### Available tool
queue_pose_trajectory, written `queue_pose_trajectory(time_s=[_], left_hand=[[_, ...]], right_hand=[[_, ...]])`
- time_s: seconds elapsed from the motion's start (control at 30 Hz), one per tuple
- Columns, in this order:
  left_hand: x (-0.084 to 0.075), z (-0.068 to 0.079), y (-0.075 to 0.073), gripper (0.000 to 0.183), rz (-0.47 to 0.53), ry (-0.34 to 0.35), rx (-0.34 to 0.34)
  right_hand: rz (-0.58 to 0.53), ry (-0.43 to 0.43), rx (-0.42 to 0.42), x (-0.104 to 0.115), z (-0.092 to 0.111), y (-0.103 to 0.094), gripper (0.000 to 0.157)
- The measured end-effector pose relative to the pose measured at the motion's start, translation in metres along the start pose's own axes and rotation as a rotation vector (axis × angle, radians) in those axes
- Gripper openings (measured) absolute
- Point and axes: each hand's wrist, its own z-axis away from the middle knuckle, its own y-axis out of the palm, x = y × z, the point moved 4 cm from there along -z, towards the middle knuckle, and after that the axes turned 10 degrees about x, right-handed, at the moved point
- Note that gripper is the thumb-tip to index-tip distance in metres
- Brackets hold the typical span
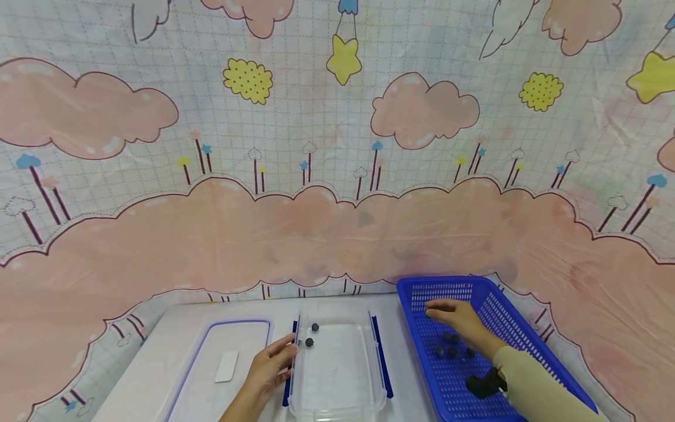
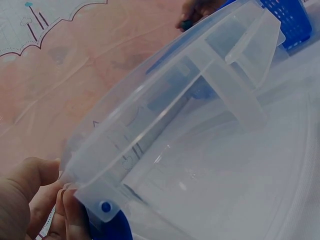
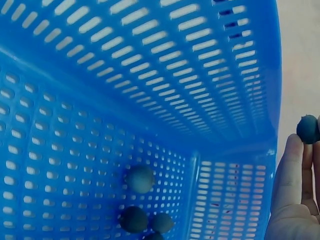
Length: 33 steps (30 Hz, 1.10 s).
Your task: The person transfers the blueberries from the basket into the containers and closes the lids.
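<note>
My left hand [image 1: 266, 369] grips the left side of a clear plastic box [image 1: 337, 369], close to a blue latch [image 2: 112, 227]. Inside that box, two dark blueberries [image 1: 309, 342] lie near the back left. Over the left wall of a blue slotted basket [image 1: 413, 337] is my right hand [image 1: 464, 322]. It pinches one blueberry [image 3: 308, 129] between its fingertips, seen at the edge of the right wrist view. Several more blueberries [image 3: 140, 179] rest on the basket's floor beneath the right forearm.
To the left of the box lies a clear lid [image 1: 195, 369] with a blue seal, a white rectangular piece [image 1: 227, 367] on it. Another blue latch [image 1: 382, 357] runs along the box's right side. A printed cloth [image 1: 337, 234] hangs behind the white table [image 1: 153, 351].
</note>
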Motion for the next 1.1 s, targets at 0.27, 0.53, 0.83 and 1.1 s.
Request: queue_pose_trajectory(time_s=[0.27,0.53,0.83,1.1], left_hand=[[-0.002,0.002,0.001,0.048,-0.001,0.000,-0.004],[-0.002,0.002,0.001,0.046,0.009,0.008,-0.002],[-0.002,0.002,0.001,0.047,0.006,0.006,-0.002],[-0.001,0.003,0.001,0.047,0.006,0.009,-0.003]], right_hand=[[-0.044,-0.017,0.032,0.005,-0.001,0.006,0.044],[-0.042,-0.043,0.077,0.017,-0.005,0.015,0.042],[-0.044,-0.054,0.089,0.026,-0.013,0.028,0.042],[-0.045,-0.075,0.106,0.033,-0.022,0.041,0.036]])
